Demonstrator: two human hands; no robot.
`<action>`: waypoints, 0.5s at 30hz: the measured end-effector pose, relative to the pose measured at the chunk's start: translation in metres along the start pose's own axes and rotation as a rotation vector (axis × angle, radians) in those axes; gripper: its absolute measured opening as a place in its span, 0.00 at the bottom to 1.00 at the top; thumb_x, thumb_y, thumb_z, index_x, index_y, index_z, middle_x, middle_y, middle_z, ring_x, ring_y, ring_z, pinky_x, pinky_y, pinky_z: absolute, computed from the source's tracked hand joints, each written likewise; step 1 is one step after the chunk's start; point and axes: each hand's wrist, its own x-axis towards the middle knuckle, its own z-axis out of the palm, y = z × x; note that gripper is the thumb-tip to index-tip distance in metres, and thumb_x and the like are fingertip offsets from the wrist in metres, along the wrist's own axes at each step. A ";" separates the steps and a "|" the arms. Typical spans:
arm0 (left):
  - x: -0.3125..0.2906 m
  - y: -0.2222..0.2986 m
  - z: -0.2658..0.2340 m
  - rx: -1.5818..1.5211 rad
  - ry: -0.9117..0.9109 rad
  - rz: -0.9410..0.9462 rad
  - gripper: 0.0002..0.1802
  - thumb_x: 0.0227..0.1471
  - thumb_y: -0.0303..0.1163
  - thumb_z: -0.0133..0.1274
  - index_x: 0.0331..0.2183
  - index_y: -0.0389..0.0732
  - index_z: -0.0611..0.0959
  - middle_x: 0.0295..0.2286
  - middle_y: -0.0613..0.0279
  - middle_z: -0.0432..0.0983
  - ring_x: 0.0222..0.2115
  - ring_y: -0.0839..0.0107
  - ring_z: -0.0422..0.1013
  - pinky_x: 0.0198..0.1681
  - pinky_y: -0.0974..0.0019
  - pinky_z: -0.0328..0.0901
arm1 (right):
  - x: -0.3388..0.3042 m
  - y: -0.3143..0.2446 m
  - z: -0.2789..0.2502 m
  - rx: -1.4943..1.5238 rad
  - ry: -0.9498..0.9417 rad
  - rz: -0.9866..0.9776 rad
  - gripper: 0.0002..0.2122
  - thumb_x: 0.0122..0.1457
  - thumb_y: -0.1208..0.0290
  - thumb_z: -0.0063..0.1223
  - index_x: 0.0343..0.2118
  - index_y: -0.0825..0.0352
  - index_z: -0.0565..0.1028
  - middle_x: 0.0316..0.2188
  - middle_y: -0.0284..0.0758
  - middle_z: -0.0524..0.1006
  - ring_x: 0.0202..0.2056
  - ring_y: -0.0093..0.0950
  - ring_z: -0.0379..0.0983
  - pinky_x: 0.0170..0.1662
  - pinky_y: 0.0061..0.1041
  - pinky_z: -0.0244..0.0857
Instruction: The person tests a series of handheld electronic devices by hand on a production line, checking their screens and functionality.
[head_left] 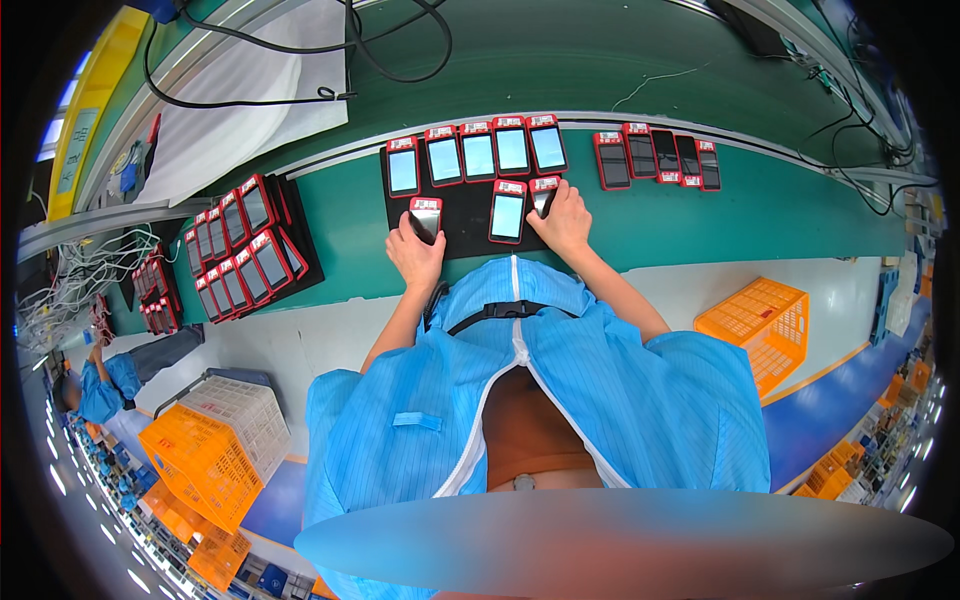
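My left hand (415, 252) is closed around the lower sides of a red-edged handheld device (427, 207) with a dark screen, at the front left of a black mat (462, 240). To the right, my right hand (563, 222) grips a similar red-edged device (544, 186), its fingers covering part of the dark screen. Between the hands lies a lit handheld device (507, 213), touched by neither. Behind them stretches a row of several lit devices (478, 154), each with a white label on its top end.
Several dark-screened devices (640, 155) lie farther right on the green table (760, 215). Stacked devices (240, 250) fill a black mat at left, near tangled white cables (75, 290). Orange crates (760, 325) stand on the floor at both sides. Another person (110, 385) is at far left.
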 end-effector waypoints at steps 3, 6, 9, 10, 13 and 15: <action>0.000 0.000 -0.001 0.001 -0.006 -0.005 0.45 0.37 0.44 0.68 0.56 0.39 0.69 0.42 0.47 0.69 0.45 0.47 0.65 0.51 0.48 0.59 | 0.000 0.000 -0.001 0.007 -0.007 0.001 0.40 0.42 0.54 0.66 0.53 0.75 0.62 0.39 0.45 0.70 0.41 0.42 0.73 0.38 0.39 0.73; 0.000 0.000 -0.001 0.002 -0.014 -0.011 0.45 0.38 0.44 0.68 0.56 0.40 0.69 0.42 0.47 0.69 0.46 0.48 0.64 0.51 0.48 0.59 | 0.000 -0.001 -0.001 0.005 -0.008 0.004 0.40 0.42 0.54 0.66 0.53 0.75 0.62 0.39 0.44 0.70 0.41 0.42 0.73 0.38 0.39 0.73; 0.000 0.001 0.000 -0.001 -0.016 -0.010 0.45 0.38 0.44 0.67 0.56 0.40 0.69 0.42 0.47 0.69 0.46 0.48 0.64 0.51 0.48 0.59 | 0.000 0.001 0.000 -0.002 0.000 -0.001 0.40 0.42 0.54 0.66 0.53 0.75 0.62 0.39 0.44 0.70 0.41 0.42 0.73 0.38 0.39 0.73; 0.000 0.000 0.000 -0.002 -0.013 -0.009 0.44 0.38 0.44 0.67 0.56 0.40 0.69 0.42 0.47 0.69 0.46 0.48 0.64 0.51 0.48 0.59 | -0.001 0.000 0.000 -0.002 0.000 -0.002 0.40 0.42 0.54 0.66 0.53 0.75 0.62 0.39 0.44 0.70 0.41 0.42 0.73 0.38 0.39 0.73; 0.000 -0.001 0.000 -0.002 -0.012 -0.008 0.44 0.38 0.44 0.67 0.56 0.40 0.69 0.42 0.47 0.69 0.46 0.48 0.64 0.51 0.48 0.59 | -0.001 0.000 -0.001 0.001 0.008 -0.008 0.40 0.42 0.54 0.66 0.53 0.75 0.62 0.39 0.44 0.70 0.41 0.42 0.73 0.38 0.39 0.73; 0.000 -0.001 0.001 0.002 -0.006 -0.004 0.44 0.38 0.44 0.67 0.56 0.40 0.69 0.42 0.47 0.69 0.46 0.48 0.64 0.51 0.48 0.59 | 0.000 0.000 0.000 0.006 -0.003 -0.003 0.40 0.42 0.54 0.65 0.53 0.75 0.61 0.39 0.45 0.70 0.40 0.42 0.73 0.38 0.40 0.73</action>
